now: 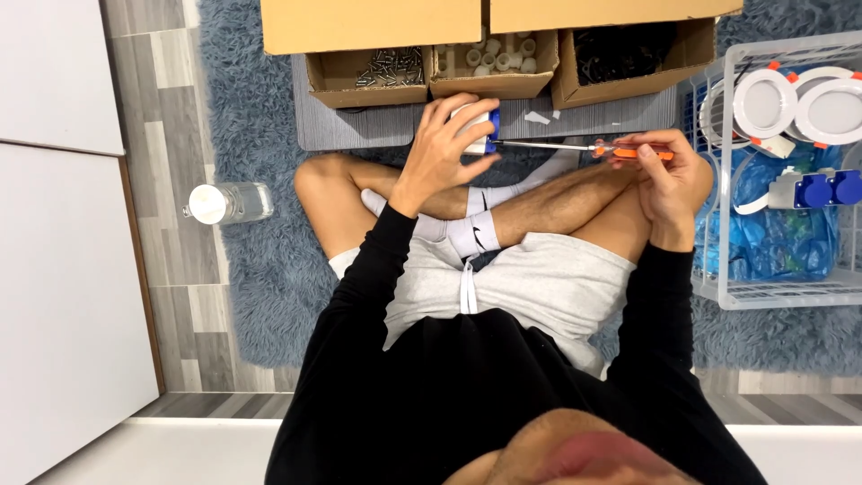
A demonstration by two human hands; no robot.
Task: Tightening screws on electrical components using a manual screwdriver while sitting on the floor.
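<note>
My left hand (446,148) is closed around a small white and blue plastic part (483,128), held above my crossed legs. My right hand (664,175) grips an orange-handled screwdriver (575,147). Its thin metal shaft runs left and its tip meets the blue side of the part. My fingers hide most of the part.
Three open cardboard boxes sit ahead: one with screws (388,68), one with white plastic pieces (499,56), one with black parts (625,54). A white wire basket (718,216) at right holds round white lamps (765,102) and blue and white parts (824,189). A clear bottle (229,203) lies at left on the floor.
</note>
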